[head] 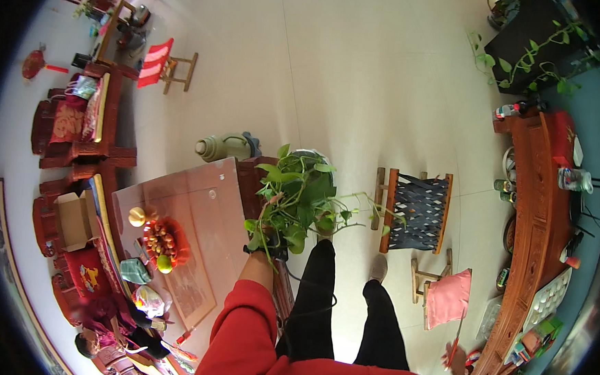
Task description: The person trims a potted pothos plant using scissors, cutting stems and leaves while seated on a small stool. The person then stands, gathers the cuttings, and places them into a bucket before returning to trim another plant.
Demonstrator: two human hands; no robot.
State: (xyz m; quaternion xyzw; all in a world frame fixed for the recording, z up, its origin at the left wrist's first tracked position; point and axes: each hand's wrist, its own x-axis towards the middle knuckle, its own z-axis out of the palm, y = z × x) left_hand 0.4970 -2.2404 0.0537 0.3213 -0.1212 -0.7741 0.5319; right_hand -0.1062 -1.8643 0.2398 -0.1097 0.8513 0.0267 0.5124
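A trailing green-leaved vine plant (305, 193) is directly before me, at the right corner of the glass-topped table. My left arm reaches into it from below; my left hand (271, 237) is mostly hidden by leaves, with a dark band at the wrist, and its hold cannot be made out. A round container rim shows behind the foliage. Out to the lower right, my right hand (453, 355) is closed around the red handle of a thin tool (456, 341), whose narrow end points up by the pink stool seat. I wear a watch on that wrist.
The glass-topped table (202, 192) bears a red fruit bowl (185, 245). A green flask (225, 147) lies beyond it. Right of my legs are a woven-seat stool (419, 213) and a pink-seated stool (447, 299). A long wooden cabinet (529, 227) runs along the right. A person (111, 330) sits lower left.
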